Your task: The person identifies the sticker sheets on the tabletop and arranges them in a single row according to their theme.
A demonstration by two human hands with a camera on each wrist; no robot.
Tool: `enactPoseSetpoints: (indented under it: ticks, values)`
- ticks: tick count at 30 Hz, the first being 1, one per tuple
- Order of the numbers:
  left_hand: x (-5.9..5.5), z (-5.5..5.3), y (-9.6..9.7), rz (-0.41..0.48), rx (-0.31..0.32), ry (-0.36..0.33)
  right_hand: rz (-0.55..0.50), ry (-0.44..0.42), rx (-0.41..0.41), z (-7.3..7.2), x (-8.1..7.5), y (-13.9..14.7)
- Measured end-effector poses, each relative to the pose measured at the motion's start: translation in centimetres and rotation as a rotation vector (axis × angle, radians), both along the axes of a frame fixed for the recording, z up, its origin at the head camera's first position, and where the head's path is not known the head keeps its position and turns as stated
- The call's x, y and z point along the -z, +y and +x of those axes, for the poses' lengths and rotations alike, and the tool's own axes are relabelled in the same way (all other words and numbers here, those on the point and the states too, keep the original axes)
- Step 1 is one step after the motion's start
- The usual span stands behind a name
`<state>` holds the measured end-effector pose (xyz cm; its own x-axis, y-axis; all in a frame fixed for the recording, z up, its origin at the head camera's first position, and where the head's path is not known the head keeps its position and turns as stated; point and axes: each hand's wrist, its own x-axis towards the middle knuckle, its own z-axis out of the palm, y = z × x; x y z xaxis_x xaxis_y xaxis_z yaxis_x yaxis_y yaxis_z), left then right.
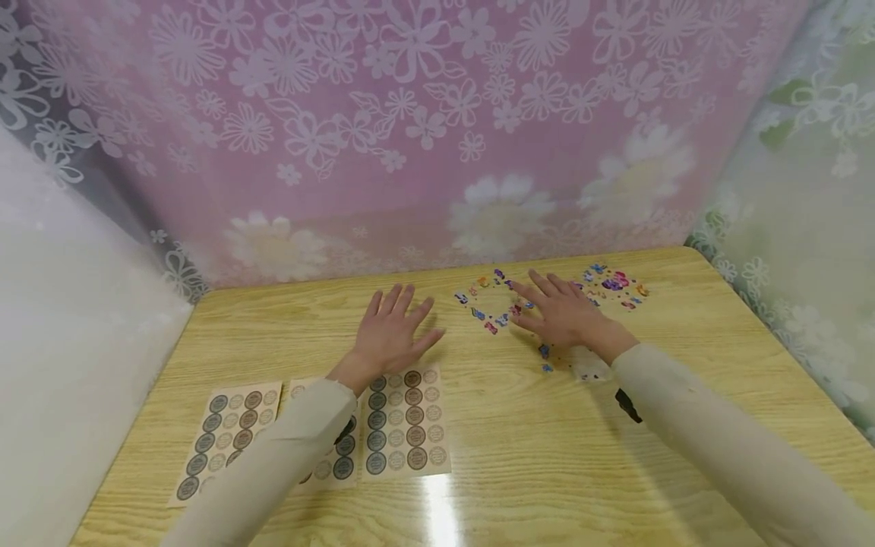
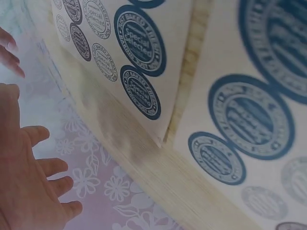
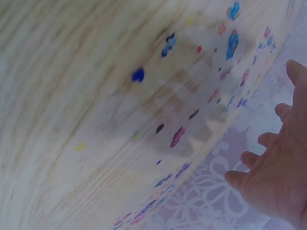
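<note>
My left hand (image 1: 388, 338) is spread palm down over the table, just beyond the top edge of the sticker sheets (image 1: 405, 425); nothing is held in it. The sheets carry rows of round blue, brown and pale stickers reading "Just baked fresh". With fingers spread, my right hand (image 1: 563, 310) hovers above scattered small colourful butterfly-shaped pieces (image 1: 502, 319), also holding nothing. In the right wrist view, its fingers (image 3: 266, 141) stand above the tabletop, and tiny coloured bits (image 3: 138, 75) lie beneath. A small clear piece (image 1: 589, 366) lies by the right wrist, partly covered by the sleeve.
The wooden table (image 1: 519, 471) ends at the back against a pink flowered curtain (image 1: 383, 152). A pale flowered curtain (image 1: 807, 213) hangs along the right side. More colourful pieces (image 1: 615, 282) lie beyond the right hand. Another sticker sheet (image 1: 225, 433) lies at the left.
</note>
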<state>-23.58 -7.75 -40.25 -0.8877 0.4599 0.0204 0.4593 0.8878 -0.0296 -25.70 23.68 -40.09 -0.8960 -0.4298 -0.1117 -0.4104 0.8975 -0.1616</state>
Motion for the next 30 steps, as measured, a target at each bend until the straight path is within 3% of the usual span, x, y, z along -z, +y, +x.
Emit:
enactPoseSetpoints:
  ticks: [12, 18, 30]
  values:
    - [0.8, -1.4, 1.3, 0.004, 0.039, 0.008, -0.043, -0.075, 0.001, -2.6, 0.6, 0.8]
    - [1.2, -2.1, 2.2, 0.145, 0.031, -0.044, -0.145, -0.075, 0.014, -4.2, 1.2, 0.0]
    - [1.6, -4.5, 4.3, 0.522, -0.118, -0.26, -0.273, -0.033, 0.061, -6.3, 2.3, -2.3]
